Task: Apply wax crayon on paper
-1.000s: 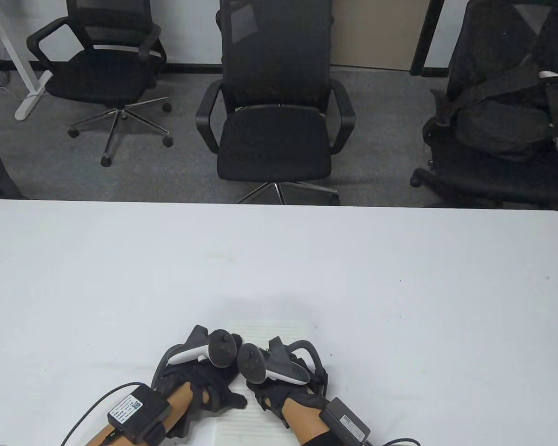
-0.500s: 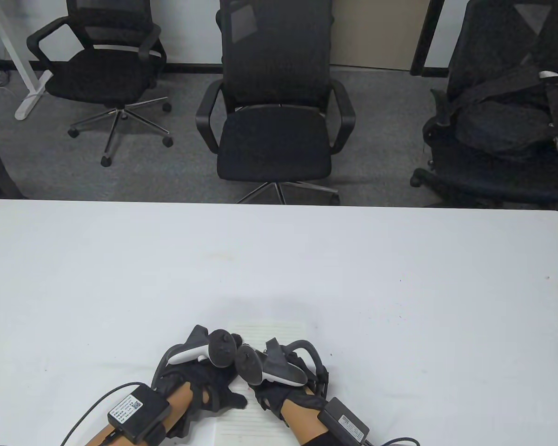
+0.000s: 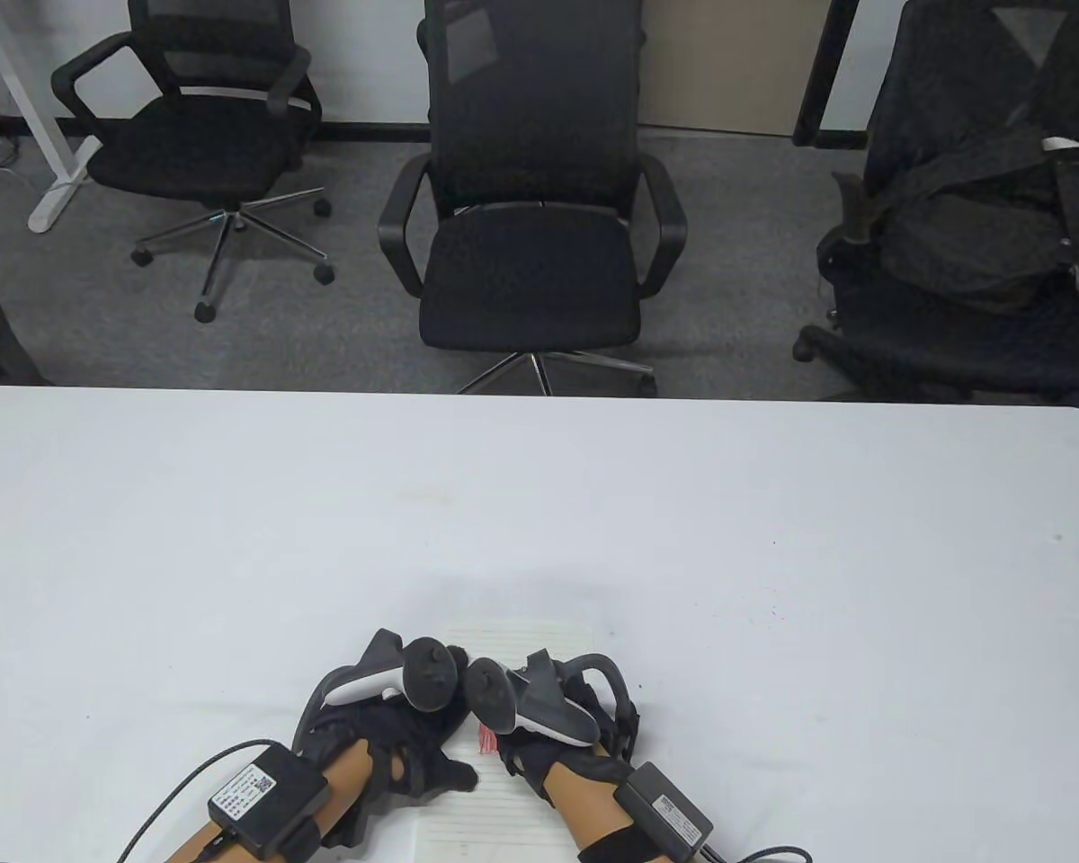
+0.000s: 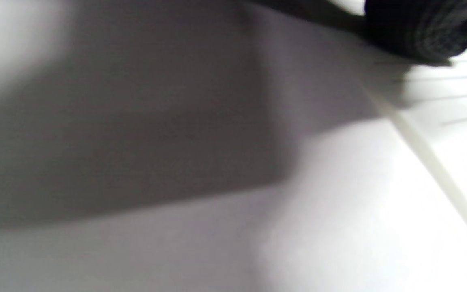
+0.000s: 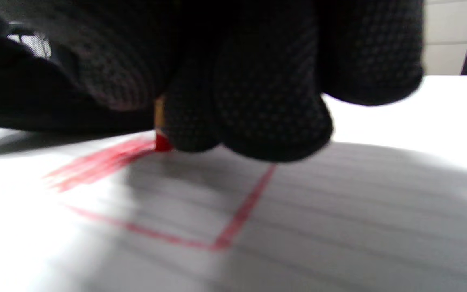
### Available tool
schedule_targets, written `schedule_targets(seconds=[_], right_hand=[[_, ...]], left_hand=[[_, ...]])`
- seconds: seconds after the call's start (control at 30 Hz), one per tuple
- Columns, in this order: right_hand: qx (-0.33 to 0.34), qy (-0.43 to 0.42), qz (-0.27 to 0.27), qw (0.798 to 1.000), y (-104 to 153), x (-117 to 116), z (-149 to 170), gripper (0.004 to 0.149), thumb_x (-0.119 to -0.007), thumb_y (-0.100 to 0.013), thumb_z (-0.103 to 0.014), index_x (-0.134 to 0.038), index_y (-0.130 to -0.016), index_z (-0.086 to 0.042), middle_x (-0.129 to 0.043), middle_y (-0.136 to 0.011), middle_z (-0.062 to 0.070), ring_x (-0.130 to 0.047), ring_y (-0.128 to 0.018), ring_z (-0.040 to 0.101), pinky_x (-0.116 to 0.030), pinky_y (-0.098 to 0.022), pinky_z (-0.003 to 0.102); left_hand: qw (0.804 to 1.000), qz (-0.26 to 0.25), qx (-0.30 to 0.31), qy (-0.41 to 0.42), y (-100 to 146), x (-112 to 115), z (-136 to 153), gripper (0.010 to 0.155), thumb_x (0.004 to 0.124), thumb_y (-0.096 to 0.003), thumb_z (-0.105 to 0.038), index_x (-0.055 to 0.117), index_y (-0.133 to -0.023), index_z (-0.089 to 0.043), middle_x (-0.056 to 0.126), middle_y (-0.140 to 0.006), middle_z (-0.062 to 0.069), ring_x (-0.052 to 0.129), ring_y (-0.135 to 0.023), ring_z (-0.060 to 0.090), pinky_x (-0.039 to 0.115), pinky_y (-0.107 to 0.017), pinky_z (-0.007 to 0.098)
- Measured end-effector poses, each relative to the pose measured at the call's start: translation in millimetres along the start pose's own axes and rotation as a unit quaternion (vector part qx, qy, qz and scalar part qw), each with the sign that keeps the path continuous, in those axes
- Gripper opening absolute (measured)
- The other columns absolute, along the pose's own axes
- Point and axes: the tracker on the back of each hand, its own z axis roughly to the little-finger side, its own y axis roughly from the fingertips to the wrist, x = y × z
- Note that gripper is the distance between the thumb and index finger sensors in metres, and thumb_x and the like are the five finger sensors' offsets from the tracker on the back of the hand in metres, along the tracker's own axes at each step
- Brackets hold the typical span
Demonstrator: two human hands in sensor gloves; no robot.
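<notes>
A sheet of lined paper [image 3: 503, 805] lies at the table's near edge, mostly under my hands. My left hand [image 3: 396, 751] rests on the paper's left part; the left wrist view shows the paper's edge [image 4: 432, 162]. My right hand [image 3: 548, 746] grips a red wax crayon [image 5: 161, 140], its tip touching the paper [image 5: 339, 227]. Red strokes [image 5: 95, 164] and red outline lines [image 5: 241, 211] mark the sheet. A patch of red [image 3: 486, 739] shows between my hands in the table view.
The white table [image 3: 773, 557] stretches wide beyond the paper. Black office chairs [image 3: 530, 225] stand on the carpet behind the far edge. Cables [image 3: 171, 800] run from my wrists off the near edge.
My right hand has shifted a little to the right and away from me, uncovering red crayon strokes on the paper between the hands. The left hand has not moved.
</notes>
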Motion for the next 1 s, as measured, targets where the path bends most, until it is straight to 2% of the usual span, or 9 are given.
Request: schedule_targets(seconds=[0.03, 0.07, 0.27, 0.43, 0.57, 0.63, 0.73, 0.8, 1.0], right_hand=[[0.003, -0.009, -0.056, 0.998, -1.2, 1.7, 0.0, 0.04, -0.086, -0.038, -0.037, -0.087, -0.074, -0.02, -0.1, -0.058, 0.007, -0.102, -0.036, 0.02, -0.087, -0.039, 0.046], [0.0, -0.016, -0.073, 0.997, -0.8, 1.5, -0.3, 0.04, -0.086, -0.039, -0.037, -0.086, -0.075, -0.021, -0.1, -0.059, 0.007, -0.102, -0.037, 0.02, -0.087, -0.04, 0.046], [-0.041, 0.015, 0.049, 0.998, -2.8, -2.0, -1.6, 0.04, -0.086, -0.038, -0.038, -0.087, -0.074, -0.022, -0.101, -0.058, 0.006, -0.102, -0.035, 0.019, -0.088, -0.038, 0.045], [-0.024, -0.008, -0.039, 0.999, -2.4, 1.6, -2.8, 0.04, -0.086, -0.039, -0.037, -0.087, -0.075, -0.02, -0.1, -0.058, 0.008, -0.102, -0.036, 0.02, -0.087, -0.039, 0.046], [-0.046, 0.02, 0.038, 0.998, -2.5, -1.4, -2.6, 0.039, -0.086, -0.039, -0.037, -0.087, -0.074, -0.021, -0.101, -0.058, 0.007, -0.102, -0.036, 0.02, -0.088, -0.039, 0.046], [-0.048, 0.031, 0.048, 0.997, -3.6, -1.2, -1.1, 0.04, -0.086, -0.038, -0.038, -0.087, -0.074, -0.021, -0.101, -0.057, 0.006, -0.102, -0.035, 0.019, -0.088, -0.038, 0.045], [-0.028, 0.024, 0.016, 0.999, -2.9, 0.6, -1.8, 0.04, -0.086, -0.038, -0.037, -0.087, -0.074, -0.02, -0.101, -0.057, 0.007, -0.102, -0.035, 0.019, -0.088, -0.039, 0.046], [-0.017, 0.003, -0.046, 0.999, -2.5, 1.9, -2.1, 0.04, -0.086, -0.039, -0.037, -0.087, -0.075, -0.02, -0.1, -0.058, 0.007, -0.102, -0.037, 0.02, -0.087, -0.04, 0.046], [-0.037, 0.02, 0.043, 0.998, -1.5, -1.5, -1.5, 0.04, -0.086, -0.038, -0.038, -0.087, -0.074, -0.022, -0.101, -0.058, 0.006, -0.102, -0.036, 0.019, -0.088, -0.039, 0.045]], left_hand=[[1.0, 0.0, 0.0, 0.0, -0.1, 0.0, 0.0, 0.103, 0.074, -0.0359, -0.08, -0.001, -0.101, -0.052, -0.016, -0.104, -0.02, -0.015, -0.103, 0.016, 0.001, -0.072, 0.06], [1.0, 0.001, 0.0, 0.0, -0.1, 0.0, 0.1, 0.103, 0.074, -0.0361, -0.08, -0.001, -0.101, -0.052, -0.016, -0.104, -0.02, -0.015, -0.103, 0.016, 0.001, -0.072, 0.06], [1.0, 0.0, 0.0, 0.0, -0.1, 0.2, -0.1, 0.103, 0.074, -0.0361, -0.08, -0.001, -0.101, -0.052, -0.016, -0.104, -0.02, -0.015, -0.103, 0.016, 0.001, -0.072, 0.06], [1.0, 0.0, 0.0, 0.0, -0.2, 0.1, 0.0, 0.103, 0.074, -0.036, -0.08, -0.001, -0.101, -0.052, -0.016, -0.104, -0.02, -0.015, -0.103, 0.016, 0.001, -0.072, 0.06], [1.0, 0.0, 0.001, 0.001, -0.3, 0.2, -0.1, 0.103, 0.074, -0.0361, -0.08, -0.001, -0.101, -0.052, -0.016, -0.104, -0.02, -0.015, -0.103, 0.016, 0.001, -0.072, 0.06], [1.0, 0.0, 0.0, 0.001, -0.3, 0.3, -0.1, 0.103, 0.074, -0.036, -0.08, -0.001, -0.101, -0.052, -0.016, -0.104, -0.02, -0.016, -0.103, 0.016, 0.001, -0.072, 0.06], [1.0, 0.0, 0.0, 0.001, -0.3, 0.2, -0.1, 0.103, 0.074, -0.036, -0.08, -0.001, -0.101, -0.052, -0.016, -0.104, -0.02, -0.015, -0.103, 0.016, 0.001, -0.072, 0.06], [1.0, 0.0, 0.0, 0.001, -0.3, 0.1, -0.1, 0.103, 0.074, -0.036, -0.08, -0.001, -0.101, -0.052, -0.016, -0.104, -0.02, -0.015, -0.103, 0.016, 0.001, -0.072, 0.06], [1.0, 0.0, 0.0, 0.001, -0.4, 0.0, -0.1, 0.103, 0.074, -0.0359, -0.08, 0.0, -0.101, -0.053, -0.016, -0.104, -0.02, -0.015, -0.103, 0.016, 0.001, -0.072, 0.06]])
